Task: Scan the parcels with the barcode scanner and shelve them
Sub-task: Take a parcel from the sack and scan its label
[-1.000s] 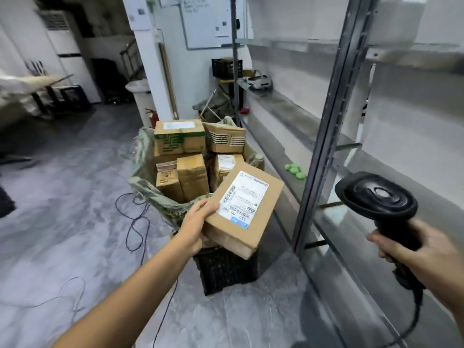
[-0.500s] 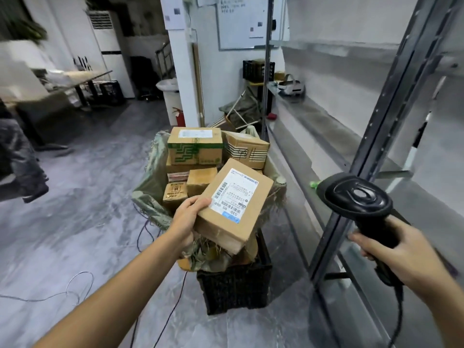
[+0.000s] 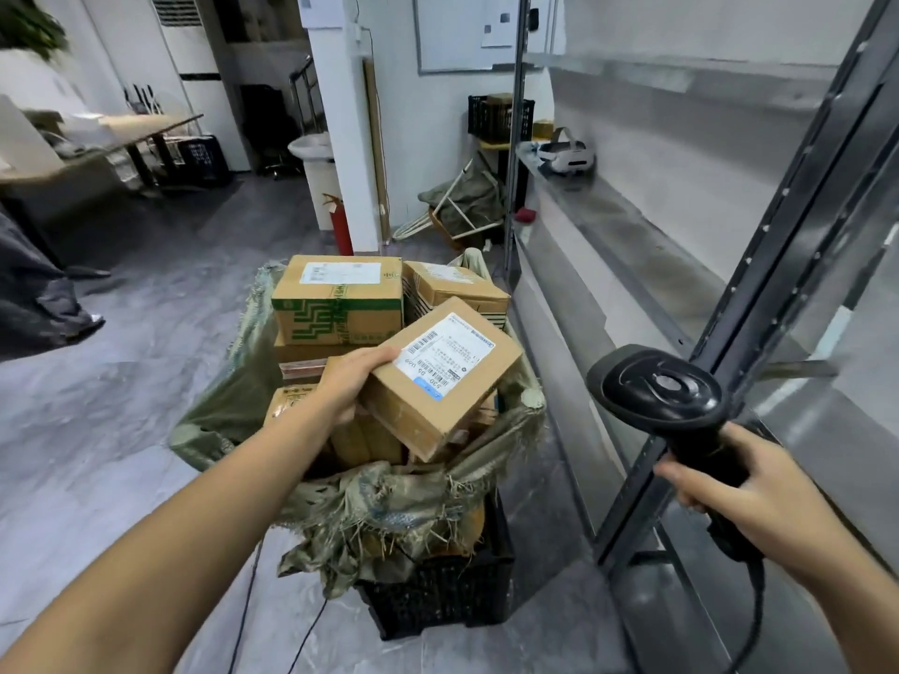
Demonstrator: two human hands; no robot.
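From the head camera, the left hand (image 3: 352,381) holds one box (image 3: 440,377) up over the sack (image 3: 389,498), fingers curled round its left edge. The white label (image 3: 445,355) with the barcode faces up. The right hand (image 3: 744,493) is wrapped tight round the handle of the black scanner (image 3: 656,389). The scanner sits off to the right of the box, near it but not touching. Its head does not seem to point at the label yet.

So the job looks like it has just begun. This box looks not yet scanned, and it is not on the shelf (image 3: 632,226). More boxes (image 3: 338,299) wait in the sack, which sits in a black crate (image 3: 438,595). I see no boxes on the shelf, only a white headset (image 3: 569,155) far down it.

Next, I think the scanner must turn to the label, then the box goes on the shelf.

A dark metal post (image 3: 759,284) of the shelf stands right behind the scanner and could get bumped. The scanner's cord (image 3: 756,620) hangs down by the right arm. Thin wires (image 3: 245,615) lie on the floor near the crate.
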